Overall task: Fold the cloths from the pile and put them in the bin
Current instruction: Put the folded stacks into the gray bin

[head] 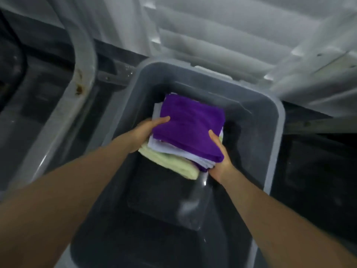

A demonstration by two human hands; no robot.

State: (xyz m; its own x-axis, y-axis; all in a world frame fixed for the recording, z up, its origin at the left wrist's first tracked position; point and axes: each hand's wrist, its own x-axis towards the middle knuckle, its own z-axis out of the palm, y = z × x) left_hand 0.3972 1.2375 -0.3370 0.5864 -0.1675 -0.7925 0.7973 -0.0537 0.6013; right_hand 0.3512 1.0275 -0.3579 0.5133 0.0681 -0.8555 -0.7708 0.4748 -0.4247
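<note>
A stack of folded cloths sits between both my hands inside the grey plastic bin (274, 144). On top lies a purple cloth (190, 125), under it a white cloth (170, 149), and at the bottom a pale yellow cloth (173, 164). My left hand (145, 132) grips the stack's left side, thumb on the purple cloth. My right hand (219, 158) grips the near right corner, thumb on top. Whether the stack rests on the bin floor or hangs above it is unclear. The fingers under the stack are hidden.
The bin's dark floor (170, 200) shows in front of the stack. A white slatted surface (222, 31) rises behind the bin. A pale curved frame (83, 78) with rust spots runs down the left. Dark floor lies on both sides.
</note>
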